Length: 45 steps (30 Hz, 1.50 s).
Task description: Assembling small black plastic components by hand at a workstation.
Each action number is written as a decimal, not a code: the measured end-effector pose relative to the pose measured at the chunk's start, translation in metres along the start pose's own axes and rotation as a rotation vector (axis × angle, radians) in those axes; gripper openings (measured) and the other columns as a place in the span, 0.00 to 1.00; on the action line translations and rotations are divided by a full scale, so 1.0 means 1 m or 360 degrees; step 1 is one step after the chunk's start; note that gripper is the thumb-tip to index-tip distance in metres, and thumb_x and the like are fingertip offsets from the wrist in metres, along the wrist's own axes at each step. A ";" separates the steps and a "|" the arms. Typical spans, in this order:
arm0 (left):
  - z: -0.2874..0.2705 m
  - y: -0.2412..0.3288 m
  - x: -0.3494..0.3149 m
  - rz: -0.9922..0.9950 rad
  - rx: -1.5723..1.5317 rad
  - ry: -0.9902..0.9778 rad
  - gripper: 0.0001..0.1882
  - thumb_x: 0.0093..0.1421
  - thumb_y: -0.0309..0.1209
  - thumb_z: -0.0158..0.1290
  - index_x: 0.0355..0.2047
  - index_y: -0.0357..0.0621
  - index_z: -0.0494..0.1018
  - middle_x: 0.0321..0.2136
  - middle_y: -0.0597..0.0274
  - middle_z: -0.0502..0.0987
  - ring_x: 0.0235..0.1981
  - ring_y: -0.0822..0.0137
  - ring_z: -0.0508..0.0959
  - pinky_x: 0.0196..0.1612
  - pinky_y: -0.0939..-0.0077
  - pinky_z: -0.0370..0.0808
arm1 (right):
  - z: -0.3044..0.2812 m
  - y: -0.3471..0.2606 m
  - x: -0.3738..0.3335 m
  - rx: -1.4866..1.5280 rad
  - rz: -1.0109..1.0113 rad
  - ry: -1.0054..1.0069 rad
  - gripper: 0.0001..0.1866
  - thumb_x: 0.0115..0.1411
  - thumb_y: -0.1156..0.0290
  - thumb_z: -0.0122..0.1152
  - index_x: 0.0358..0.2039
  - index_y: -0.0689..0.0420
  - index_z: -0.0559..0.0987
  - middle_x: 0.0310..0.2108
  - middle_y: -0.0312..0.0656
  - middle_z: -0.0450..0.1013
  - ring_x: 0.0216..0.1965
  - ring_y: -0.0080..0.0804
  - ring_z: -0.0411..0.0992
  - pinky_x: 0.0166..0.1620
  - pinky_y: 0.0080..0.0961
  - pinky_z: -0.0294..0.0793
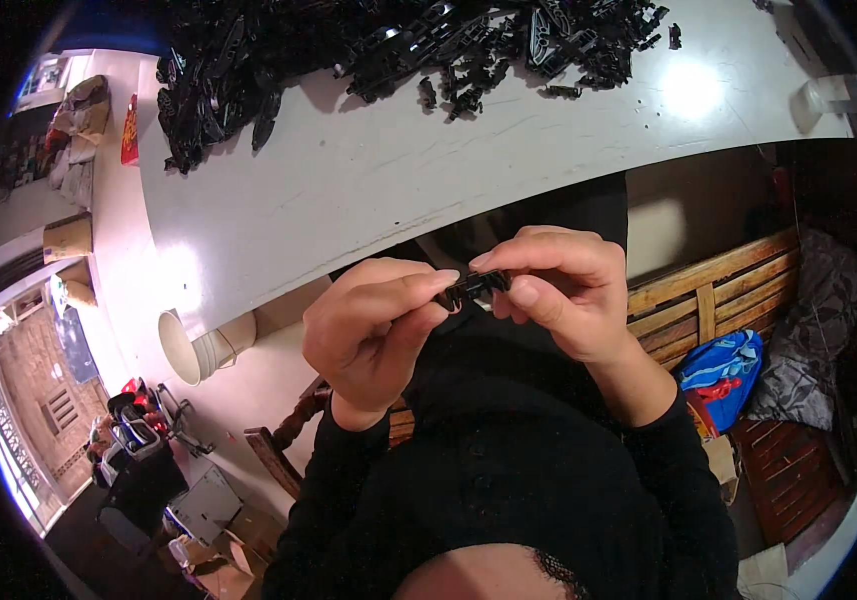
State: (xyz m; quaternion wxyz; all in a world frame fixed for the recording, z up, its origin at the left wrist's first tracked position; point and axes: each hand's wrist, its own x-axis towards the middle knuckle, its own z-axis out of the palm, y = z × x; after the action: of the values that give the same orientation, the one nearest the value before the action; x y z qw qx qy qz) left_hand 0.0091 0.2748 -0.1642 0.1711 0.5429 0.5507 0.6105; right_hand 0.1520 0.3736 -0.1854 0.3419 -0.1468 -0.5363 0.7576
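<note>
A small black plastic part (477, 287) is held between my two hands, in front of the table's near edge. My left hand (374, 320) pinches its left end between thumb and fingers. At the other end, the thumb and index finger of my right hand (569, 285) close on it. The fingertips cover much of the part, so its exact kind cannot be made out. On the far side of the white table (369, 170) lies a large heap of similar black plastic parts (279, 60), with some smaller loose pieces (464, 95) at its near edge.
A cream bucket (184, 345) stands on the floor at the left. Cardboard boxes (224, 575) lie at the lower left. A slatted wooden bench (714, 300) with a blue bag (724, 365) and a grey patterned cushion (809, 340) is at my right. A clear cup (809, 105) stands at the table's far right.
</note>
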 end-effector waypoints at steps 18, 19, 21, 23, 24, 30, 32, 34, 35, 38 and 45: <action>-0.002 0.006 0.005 -0.0220 -0.0315 -0.0110 0.08 0.48 0.17 0.55 0.31 0.34 0.74 0.24 0.54 0.75 0.22 0.68 0.75 0.25 0.82 0.71 | -0.006 0.004 0.001 0.0118 -0.0039 -0.0082 0.11 0.52 0.73 0.57 0.34 0.67 0.77 0.25 0.47 0.72 0.19 0.24 0.69 0.21 0.15 0.66; -0.002 0.006 0.005 -0.0282 -0.0383 -0.0128 0.08 0.48 0.16 0.54 0.31 0.33 0.74 0.24 0.54 0.75 0.23 0.69 0.75 0.26 0.82 0.71 | -0.007 0.004 0.001 0.0116 -0.0038 -0.0079 0.11 0.52 0.73 0.57 0.34 0.67 0.77 0.25 0.47 0.72 0.19 0.24 0.69 0.21 0.15 0.66; -0.003 0.008 0.007 -0.0348 -0.0450 -0.0134 0.08 0.49 0.16 0.53 0.32 0.33 0.73 0.25 0.53 0.75 0.23 0.69 0.75 0.27 0.82 0.71 | -0.007 0.003 0.001 0.0051 -0.0057 -0.0100 0.10 0.52 0.73 0.57 0.33 0.67 0.77 0.24 0.47 0.72 0.19 0.24 0.70 0.22 0.15 0.67; -0.002 0.009 0.007 -0.0413 -0.0518 -0.0138 0.08 0.50 0.16 0.53 0.32 0.32 0.73 0.26 0.52 0.75 0.24 0.70 0.75 0.28 0.82 0.71 | -0.007 0.005 0.002 0.0040 -0.0088 -0.0094 0.10 0.52 0.74 0.57 0.33 0.67 0.77 0.24 0.47 0.72 0.20 0.24 0.70 0.22 0.15 0.67; -0.001 0.009 0.006 -0.0465 -0.0612 -0.0128 0.07 0.51 0.17 0.52 0.33 0.31 0.73 0.28 0.51 0.74 0.25 0.69 0.75 0.29 0.82 0.71 | -0.007 0.005 0.002 0.0029 -0.0119 -0.0090 0.10 0.52 0.74 0.57 0.33 0.67 0.77 0.24 0.46 0.72 0.20 0.24 0.70 0.22 0.15 0.67; 0.000 0.005 0.004 -0.0573 -0.0864 -0.0171 0.09 0.54 0.19 0.50 0.36 0.28 0.69 0.32 0.50 0.73 0.30 0.68 0.74 0.33 0.80 0.72 | -0.007 0.008 0.001 0.0002 -0.0125 -0.0052 0.10 0.52 0.75 0.56 0.33 0.67 0.77 0.25 0.47 0.72 0.20 0.24 0.70 0.23 0.15 0.68; 0.001 0.006 0.004 -0.0602 -0.0919 -0.0164 0.09 0.55 0.20 0.50 0.37 0.28 0.68 0.32 0.51 0.72 0.30 0.68 0.74 0.34 0.80 0.72 | -0.007 0.005 0.001 -0.0034 -0.0122 -0.0076 0.10 0.52 0.75 0.56 0.34 0.67 0.77 0.25 0.47 0.72 0.20 0.24 0.70 0.24 0.15 0.68; 0.002 0.007 0.004 -0.0624 -0.0948 -0.0147 0.10 0.55 0.20 0.50 0.38 0.28 0.68 0.31 0.51 0.73 0.29 0.69 0.75 0.34 0.79 0.73 | -0.006 0.004 0.002 -0.0067 -0.0119 -0.0102 0.10 0.52 0.75 0.56 0.34 0.67 0.77 0.26 0.47 0.73 0.21 0.24 0.70 0.24 0.15 0.68; 0.001 0.007 0.004 -0.0625 -0.0948 -0.0149 0.10 0.55 0.20 0.50 0.38 0.28 0.68 0.31 0.51 0.73 0.29 0.69 0.75 0.34 0.79 0.73 | -0.006 0.005 0.002 -0.0064 -0.0129 -0.0100 0.10 0.52 0.76 0.56 0.34 0.67 0.77 0.26 0.47 0.73 0.21 0.24 0.71 0.24 0.15 0.69; -0.002 0.008 0.004 -0.0768 -0.0941 -0.0144 0.10 0.55 0.20 0.50 0.37 0.28 0.68 0.30 0.52 0.73 0.29 0.69 0.75 0.34 0.79 0.73 | -0.004 0.005 0.000 -0.0011 -0.0101 -0.0070 0.10 0.52 0.76 0.56 0.34 0.67 0.76 0.27 0.46 0.73 0.22 0.24 0.71 0.26 0.15 0.69; -0.001 0.005 0.002 -0.0802 -0.0952 -0.0100 0.09 0.55 0.19 0.48 0.38 0.28 0.68 0.30 0.52 0.73 0.29 0.69 0.75 0.35 0.80 0.73 | -0.005 0.003 -0.003 0.0083 0.0082 -0.0070 0.14 0.49 0.78 0.60 0.37 0.68 0.75 0.31 0.45 0.72 0.27 0.22 0.71 0.30 0.15 0.69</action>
State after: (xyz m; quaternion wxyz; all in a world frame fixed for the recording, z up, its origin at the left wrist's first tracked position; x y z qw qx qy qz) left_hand 0.0101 0.2741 -0.1587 0.4830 0.3352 0.4590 0.6661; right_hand 0.1562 0.3748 -0.1902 0.3142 -0.1350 -0.5199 0.7828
